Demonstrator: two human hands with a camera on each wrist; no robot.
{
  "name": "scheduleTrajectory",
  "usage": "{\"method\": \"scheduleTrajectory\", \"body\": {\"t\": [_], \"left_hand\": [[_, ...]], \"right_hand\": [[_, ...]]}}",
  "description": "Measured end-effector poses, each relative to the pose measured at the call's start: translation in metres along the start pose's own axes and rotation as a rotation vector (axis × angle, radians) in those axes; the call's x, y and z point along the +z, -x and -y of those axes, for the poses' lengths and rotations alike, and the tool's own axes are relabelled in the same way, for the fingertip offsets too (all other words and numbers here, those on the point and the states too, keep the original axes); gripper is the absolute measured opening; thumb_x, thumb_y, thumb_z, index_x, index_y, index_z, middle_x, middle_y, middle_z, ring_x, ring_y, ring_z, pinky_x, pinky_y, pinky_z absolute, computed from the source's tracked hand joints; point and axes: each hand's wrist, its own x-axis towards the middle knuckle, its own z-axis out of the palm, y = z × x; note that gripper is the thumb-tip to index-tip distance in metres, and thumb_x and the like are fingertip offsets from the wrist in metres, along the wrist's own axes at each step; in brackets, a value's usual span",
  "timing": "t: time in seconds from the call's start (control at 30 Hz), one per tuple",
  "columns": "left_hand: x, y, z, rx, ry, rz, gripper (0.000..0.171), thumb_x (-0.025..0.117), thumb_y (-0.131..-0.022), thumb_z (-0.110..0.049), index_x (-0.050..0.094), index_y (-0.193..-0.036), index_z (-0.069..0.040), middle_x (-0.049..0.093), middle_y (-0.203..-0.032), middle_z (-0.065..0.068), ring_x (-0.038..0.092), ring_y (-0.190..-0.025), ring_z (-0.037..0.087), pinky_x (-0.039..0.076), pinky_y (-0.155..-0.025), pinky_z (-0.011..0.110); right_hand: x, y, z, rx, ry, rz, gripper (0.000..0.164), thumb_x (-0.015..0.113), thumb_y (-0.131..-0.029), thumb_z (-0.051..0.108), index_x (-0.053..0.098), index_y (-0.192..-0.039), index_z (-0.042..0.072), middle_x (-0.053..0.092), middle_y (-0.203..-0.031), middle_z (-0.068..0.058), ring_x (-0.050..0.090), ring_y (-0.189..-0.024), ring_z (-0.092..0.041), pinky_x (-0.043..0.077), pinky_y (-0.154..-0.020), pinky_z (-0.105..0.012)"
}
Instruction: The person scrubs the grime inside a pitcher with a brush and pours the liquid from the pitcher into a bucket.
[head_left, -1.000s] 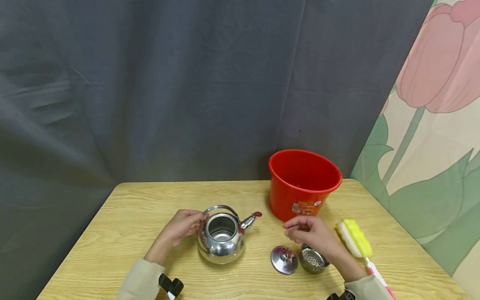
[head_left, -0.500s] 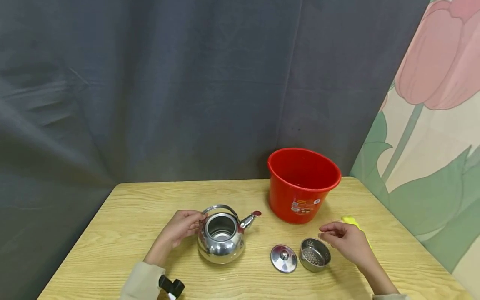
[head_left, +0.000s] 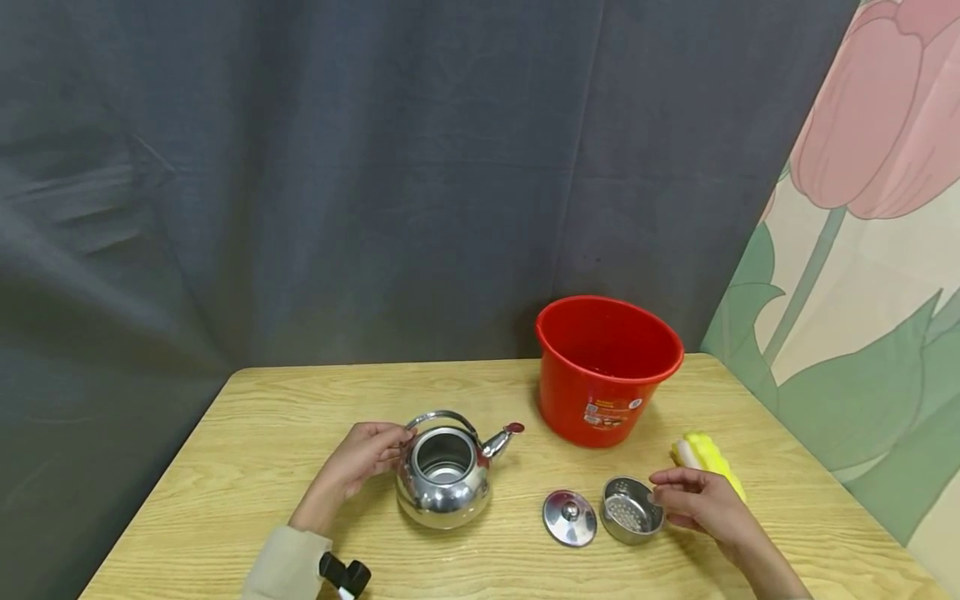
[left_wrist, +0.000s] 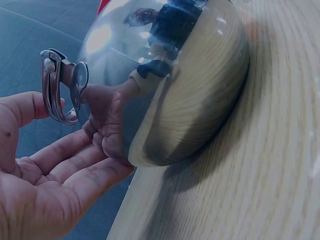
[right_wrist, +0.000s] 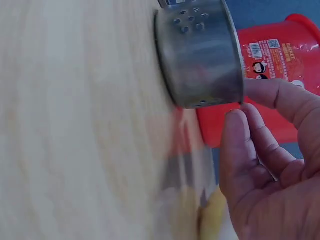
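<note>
A shiny steel kettle (head_left: 444, 479) stands lidless on the wooden table, its red-tipped spout pointing right. My left hand (head_left: 366, 454) holds it at the handle's base; in the left wrist view one finger reaches behind the handle bracket (left_wrist: 62, 87) and the others lie against the round body. To the right sits a small perforated metal strainer (head_left: 632, 510), upright. My right hand (head_left: 701, 504) is at its right rim, the index finger reaching over the opening and the thumb (right_wrist: 235, 145) just off the wall. Left of the strainer lies the round lid (head_left: 569, 517), knob up.
Behind the strainer stands a red bucket (head_left: 592, 408) near the table's back edge. A yellow and white sponge brush (head_left: 708, 458) lies beyond my right hand, partly hidden by it. A dark curtain (head_left: 375, 183) hangs behind the table (head_left: 300, 392).
My right hand has moved right from above the strainer, then down to its right rim, covering the brush handle. My left hand and the kettle stay put.
</note>
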Motion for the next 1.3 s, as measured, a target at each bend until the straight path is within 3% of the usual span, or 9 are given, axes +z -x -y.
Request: {"method": "scheduleTrajectory", "body": {"t": [0.13, 0.63, 1.3], "left_hand": [[0.0007, 0.0003, -0.0004, -0.008, -0.003, -0.004, 0.026, 0.056, -0.09, -0.008, 0.066, -0.103, 0.012, 0.065, -0.092, 0.007, 0.063, -0.085, 0.015, 0.057, -0.076, 0.029], [0.0002, 0.0023, 0.0, -0.002, -0.011, -0.004, 0.027, 0.055, -0.092, -0.01, 0.066, -0.104, 0.012, 0.064, -0.093, 0.007, 0.063, -0.086, 0.015, 0.057, -0.076, 0.029], [0.0013, -0.001, 0.0027, -0.016, 0.009, -0.027, 0.026, 0.056, -0.09, -0.009, 0.067, -0.102, 0.011, 0.065, -0.09, 0.006, 0.062, -0.083, 0.014, 0.057, -0.072, 0.026]], "right_hand": [[-0.0004, -0.0001, -0.0051, 0.009, -0.097, 0.056, 0.025, 0.065, -0.087, 0.005, 0.064, -0.11, -0.005, 0.066, -0.093, -0.001, 0.063, -0.077, -0.011, 0.059, -0.068, -0.028], [0.0001, -0.0033, -0.0103, 0.012, -0.151, 0.085, 0.017, 0.061, -0.085, 0.0, 0.069, -0.098, 0.007, 0.065, -0.089, 0.0, 0.063, -0.075, -0.01, 0.058, -0.067, -0.023], [0.0086, -0.0003, -0.0015, -0.02, -0.142, -0.019, 0.021, 0.06, -0.083, -0.005, 0.07, -0.098, 0.007, 0.06, -0.088, -0.003, 0.062, -0.076, -0.011, 0.059, -0.07, -0.027]]}}
